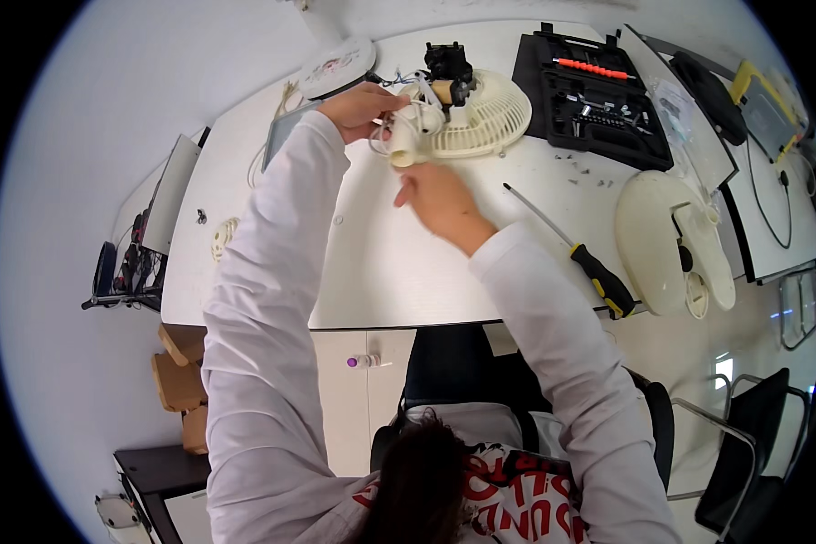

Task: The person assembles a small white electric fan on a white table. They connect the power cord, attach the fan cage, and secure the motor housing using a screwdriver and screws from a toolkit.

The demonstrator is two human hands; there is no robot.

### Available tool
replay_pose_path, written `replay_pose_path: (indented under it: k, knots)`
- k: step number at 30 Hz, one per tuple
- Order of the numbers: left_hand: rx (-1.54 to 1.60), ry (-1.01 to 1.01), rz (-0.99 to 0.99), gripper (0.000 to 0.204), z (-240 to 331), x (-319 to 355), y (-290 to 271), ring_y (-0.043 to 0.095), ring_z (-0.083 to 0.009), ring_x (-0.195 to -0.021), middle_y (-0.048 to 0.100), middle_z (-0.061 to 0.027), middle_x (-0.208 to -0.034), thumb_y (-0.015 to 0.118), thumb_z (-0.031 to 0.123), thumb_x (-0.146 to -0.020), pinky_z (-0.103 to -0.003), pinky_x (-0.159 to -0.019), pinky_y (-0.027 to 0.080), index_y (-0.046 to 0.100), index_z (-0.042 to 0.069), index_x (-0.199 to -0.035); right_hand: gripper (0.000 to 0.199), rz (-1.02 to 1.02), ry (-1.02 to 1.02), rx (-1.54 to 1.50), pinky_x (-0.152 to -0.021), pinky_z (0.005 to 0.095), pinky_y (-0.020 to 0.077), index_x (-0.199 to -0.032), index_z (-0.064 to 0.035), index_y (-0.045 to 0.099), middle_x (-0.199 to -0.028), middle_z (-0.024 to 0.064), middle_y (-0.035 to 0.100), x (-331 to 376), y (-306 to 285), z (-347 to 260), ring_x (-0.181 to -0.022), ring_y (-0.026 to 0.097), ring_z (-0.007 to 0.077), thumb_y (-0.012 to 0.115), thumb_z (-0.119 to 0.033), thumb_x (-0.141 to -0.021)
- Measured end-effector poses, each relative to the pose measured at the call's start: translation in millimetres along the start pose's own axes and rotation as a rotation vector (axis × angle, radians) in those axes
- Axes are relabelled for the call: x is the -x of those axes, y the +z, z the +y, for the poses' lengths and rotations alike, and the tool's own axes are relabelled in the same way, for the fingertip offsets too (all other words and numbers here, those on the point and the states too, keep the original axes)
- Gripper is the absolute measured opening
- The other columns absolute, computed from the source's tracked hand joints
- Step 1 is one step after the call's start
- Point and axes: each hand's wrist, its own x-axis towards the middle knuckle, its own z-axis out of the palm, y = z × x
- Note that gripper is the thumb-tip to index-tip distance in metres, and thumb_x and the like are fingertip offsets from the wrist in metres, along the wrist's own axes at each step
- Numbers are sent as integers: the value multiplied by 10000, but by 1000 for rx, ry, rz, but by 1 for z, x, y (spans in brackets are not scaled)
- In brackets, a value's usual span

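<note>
A partly dismantled electric fan lies at the far middle of the table. Its cream grille point(494, 122) rests on the tabletop, and a dark motor assembly point(446, 68) with loose wires sits above it. A cream tubular fan neck point(405, 145) points toward me with its hollow end. My left hand point(363, 109) is closed on the upper left of this neck, its fingertips partly hidden. Just below the tube's end is my right hand point(444, 204), thumb apart from the fingers and nothing visible in it.
A long screwdriver point(576, 254) lies on the right, near small screws point(589, 172). Behind it stands an open black tool case point(598, 104). A cream fan base point(666, 245) sits at the right edge. A round white disc point(338, 65) and grey tablet-like panel point(286, 136) are at back left.
</note>
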Motion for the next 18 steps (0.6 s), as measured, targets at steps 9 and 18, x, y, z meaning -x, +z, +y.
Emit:
replay_pose_path:
  k: [9,18]
  knots:
    - [-88,35,54,425,18,37,19,601,-136,-857,568,-71,-1079,609,324,-936,-258,-756,517,563,-43,-1145,465,-148,11,-773,-568,219,431,-1456,-101,353,-949,26,694,17,30,-5,-565,444,93,371,-125,-992]
    - [-855,418,334,279,13,65,-7,580,-154,-748,646,-39,-803,656,291,-875,-300,-686,463,674,29,-967,366,-245,-107,-1152,-517,179,348,-1349,-59,461,-949,64,642,40,1,-39,-546,365,47,409,-139,-995]
